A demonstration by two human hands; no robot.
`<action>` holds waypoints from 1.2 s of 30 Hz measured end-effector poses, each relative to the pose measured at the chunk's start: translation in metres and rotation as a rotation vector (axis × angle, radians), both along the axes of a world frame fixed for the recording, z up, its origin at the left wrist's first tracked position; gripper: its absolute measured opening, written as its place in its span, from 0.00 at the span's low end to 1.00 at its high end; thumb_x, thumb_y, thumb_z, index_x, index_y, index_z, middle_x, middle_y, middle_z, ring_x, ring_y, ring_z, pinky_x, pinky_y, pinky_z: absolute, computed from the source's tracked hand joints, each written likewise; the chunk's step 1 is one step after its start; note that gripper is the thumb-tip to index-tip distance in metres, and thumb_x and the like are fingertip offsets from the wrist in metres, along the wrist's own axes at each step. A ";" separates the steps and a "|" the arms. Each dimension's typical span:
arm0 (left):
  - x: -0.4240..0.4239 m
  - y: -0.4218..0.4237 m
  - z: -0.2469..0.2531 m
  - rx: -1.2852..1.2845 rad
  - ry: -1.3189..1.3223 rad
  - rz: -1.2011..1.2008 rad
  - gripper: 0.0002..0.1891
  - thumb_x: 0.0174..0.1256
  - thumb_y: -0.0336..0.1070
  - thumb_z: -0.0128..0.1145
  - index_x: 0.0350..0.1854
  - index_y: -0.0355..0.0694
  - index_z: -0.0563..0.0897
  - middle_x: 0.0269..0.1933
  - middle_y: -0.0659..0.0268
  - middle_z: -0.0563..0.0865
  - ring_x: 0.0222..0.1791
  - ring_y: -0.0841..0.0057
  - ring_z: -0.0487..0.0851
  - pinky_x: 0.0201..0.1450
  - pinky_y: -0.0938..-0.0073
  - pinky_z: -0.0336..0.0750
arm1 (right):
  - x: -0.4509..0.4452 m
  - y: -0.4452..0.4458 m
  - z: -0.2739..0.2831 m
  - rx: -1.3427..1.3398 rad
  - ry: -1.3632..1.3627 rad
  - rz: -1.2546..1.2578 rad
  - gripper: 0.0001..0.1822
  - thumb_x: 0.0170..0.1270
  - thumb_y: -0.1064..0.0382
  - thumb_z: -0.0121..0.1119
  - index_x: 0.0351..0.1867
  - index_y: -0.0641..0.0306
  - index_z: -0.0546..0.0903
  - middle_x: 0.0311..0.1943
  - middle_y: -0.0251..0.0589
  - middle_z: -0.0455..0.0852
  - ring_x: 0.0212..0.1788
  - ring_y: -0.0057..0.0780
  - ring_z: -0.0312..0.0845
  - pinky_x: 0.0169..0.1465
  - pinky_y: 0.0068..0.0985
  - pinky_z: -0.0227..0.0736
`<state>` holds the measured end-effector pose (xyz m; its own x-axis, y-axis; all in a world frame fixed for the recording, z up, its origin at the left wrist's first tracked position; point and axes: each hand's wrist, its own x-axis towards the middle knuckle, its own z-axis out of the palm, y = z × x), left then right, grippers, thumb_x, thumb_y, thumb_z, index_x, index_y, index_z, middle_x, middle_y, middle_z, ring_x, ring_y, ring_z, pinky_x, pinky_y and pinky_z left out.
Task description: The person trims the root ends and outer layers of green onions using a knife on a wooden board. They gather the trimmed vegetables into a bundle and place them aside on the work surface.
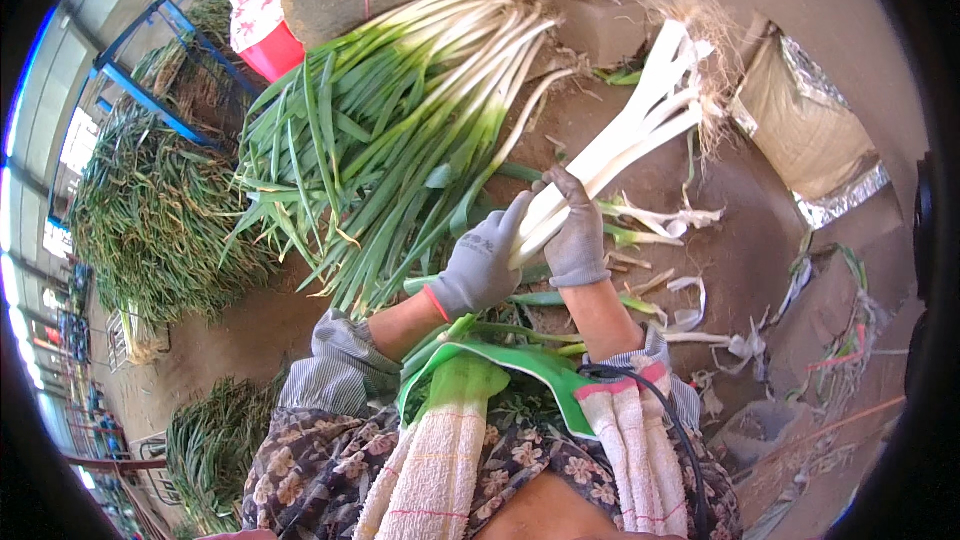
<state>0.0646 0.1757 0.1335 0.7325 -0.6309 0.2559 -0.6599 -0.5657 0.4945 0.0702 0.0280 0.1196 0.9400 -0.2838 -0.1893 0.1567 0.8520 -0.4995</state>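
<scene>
A bundle of green onions with thick white stalks [625,133] slants up and to the right, its roots pointing away from me. My left hand [484,251], in a grey coated glove with a red cuff edge, grips the lower part of the bundle. Wrapped around the same stalks from the right is my right hand [579,232], in a soiled grey glove. Beyond my hands lies a large pile of green onions [397,120], white ends and roots to the upper right. The leaves of the held bundle are partly hidden by my hands and the green apron edge [525,360].
Peeled skins and stalk scraps [660,221] litter the ground on the right, near a tan foil-edged mat [810,127]. More onion heaps [165,217] stand at left beside a blue metal frame [146,101]. A red container [274,52] with a floral cloth is at upper left.
</scene>
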 end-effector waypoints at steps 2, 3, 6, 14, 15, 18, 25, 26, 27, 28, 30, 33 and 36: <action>0.019 0.007 0.015 -0.095 0.019 -0.021 0.42 0.49 0.27 0.59 0.71 0.33 0.57 0.46 0.43 0.78 0.43 0.47 0.80 0.46 0.55 0.76 | 0.005 -0.005 0.008 -0.224 -0.152 0.082 0.25 0.64 0.49 0.62 0.55 0.64 0.74 0.46 0.38 0.82 0.48 0.29 0.78 0.54 0.29 0.73; 0.030 0.018 0.026 -0.121 0.033 0.001 0.40 0.50 0.26 0.58 0.70 0.33 0.59 0.47 0.43 0.79 0.44 0.49 0.81 0.46 0.57 0.77 | 0.008 -0.006 0.012 -0.225 -0.217 0.162 0.30 0.65 0.44 0.61 0.60 0.63 0.72 0.50 0.38 0.80 0.53 0.29 0.76 0.57 0.31 0.71; 0.079 0.056 0.084 -0.098 0.125 0.031 0.39 0.47 0.25 0.58 0.68 0.33 0.62 0.43 0.45 0.83 0.39 0.53 0.84 0.42 0.60 0.79 | 0.006 -0.019 -0.012 -0.338 -0.159 0.161 0.37 0.67 0.41 0.56 0.71 0.59 0.63 0.61 0.37 0.73 0.61 0.29 0.69 0.64 0.31 0.61; 0.327 0.132 0.226 0.506 -0.383 0.258 0.37 0.48 0.26 0.58 0.67 0.39 0.66 0.44 0.47 0.85 0.42 0.55 0.85 0.46 0.61 0.80 | -0.054 -0.097 -0.167 -0.449 0.383 0.104 0.31 0.65 0.46 0.61 0.63 0.62 0.73 0.58 0.43 0.78 0.62 0.32 0.72 0.63 0.35 0.65; 0.369 0.142 0.238 0.594 -0.553 0.256 0.37 0.49 0.25 0.57 0.68 0.41 0.65 0.45 0.47 0.84 0.45 0.54 0.85 0.48 0.60 0.79 | -0.061 -0.108 -0.195 -0.452 0.441 0.076 0.30 0.65 0.47 0.61 0.62 0.63 0.74 0.57 0.44 0.79 0.61 0.32 0.72 0.63 0.35 0.66; 0.475 0.152 0.212 0.717 -0.586 0.487 0.41 0.52 0.30 0.57 0.73 0.46 0.58 0.52 0.47 0.82 0.50 0.53 0.83 0.50 0.57 0.78 | -0.087 -0.116 -0.216 -0.896 0.604 -0.023 0.28 0.65 0.51 0.63 0.60 0.66 0.75 0.53 0.45 0.82 0.60 0.32 0.74 0.61 0.34 0.67; 0.570 0.135 -0.002 1.101 -0.120 0.706 0.49 0.61 0.66 0.53 0.77 0.50 0.45 0.77 0.50 0.50 0.74 0.48 0.55 0.73 0.51 0.54 | -0.090 -0.071 -0.177 -1.552 0.648 -0.015 0.27 0.61 0.56 0.66 0.59 0.66 0.75 0.54 0.49 0.80 0.59 0.43 0.74 0.61 0.35 0.68; 0.519 0.056 -0.006 0.990 -0.118 0.759 0.51 0.60 0.71 0.49 0.77 0.43 0.44 0.77 0.50 0.50 0.77 0.55 0.46 0.76 0.50 0.43 | -0.093 -0.058 -0.161 -1.585 0.733 -0.010 0.31 0.56 0.57 0.70 0.60 0.66 0.73 0.57 0.51 0.77 0.60 0.47 0.72 0.63 0.37 0.67; 0.508 0.050 -0.014 0.811 -0.358 0.687 0.45 0.65 0.66 0.47 0.76 0.43 0.48 0.77 0.53 0.51 0.78 0.60 0.45 0.75 0.48 0.45 | -0.081 -0.053 -0.163 -1.659 0.687 -0.039 0.33 0.54 0.56 0.71 0.60 0.65 0.73 0.57 0.50 0.77 0.61 0.47 0.71 0.63 0.38 0.66; 0.494 0.037 -0.029 0.770 -0.539 0.553 0.41 0.67 0.61 0.48 0.75 0.43 0.53 0.76 0.55 0.56 0.76 0.63 0.52 0.74 0.55 0.54 | -0.068 -0.051 -0.167 -1.734 0.636 -0.064 0.34 0.52 0.55 0.72 0.60 0.65 0.72 0.58 0.50 0.76 0.62 0.47 0.70 0.64 0.39 0.65; 0.448 0.010 -0.069 1.173 -0.893 -0.065 0.28 0.69 0.30 0.52 0.71 0.48 0.63 0.70 0.49 0.67 0.71 0.58 0.65 0.75 0.59 0.55 | -0.028 -0.053 -0.163 -1.899 0.543 -0.075 0.40 0.47 0.52 0.74 0.61 0.64 0.71 0.60 0.49 0.73 0.64 0.46 0.67 0.66 0.42 0.61; 0.308 -0.072 -0.081 0.949 0.076 -0.134 0.41 0.65 0.56 0.55 0.75 0.41 0.54 0.60 0.48 0.76 0.57 0.58 0.78 0.60 0.60 0.70 | 0.040 -0.058 -0.146 -2.111 0.437 0.014 0.48 0.42 0.47 0.76 0.65 0.62 0.67 0.62 0.47 0.70 0.67 0.45 0.62 0.68 0.46 0.55; 0.255 -0.073 -0.135 0.836 -0.217 -0.196 0.51 0.55 0.64 0.61 0.74 0.37 0.54 0.49 0.56 0.79 0.48 0.62 0.80 0.50 0.62 0.71 | 0.052 -0.066 -0.156 -2.307 0.328 0.235 0.54 0.38 0.44 0.76 0.68 0.61 0.64 0.62 0.46 0.69 0.68 0.43 0.60 0.69 0.46 0.52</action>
<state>0.3196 0.1025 -0.0015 0.5807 -0.7827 -0.2243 -0.8140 -0.5529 -0.1781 0.1222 -0.0379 -0.0364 0.9922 -0.1024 0.0705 -0.0784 -0.9558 -0.2835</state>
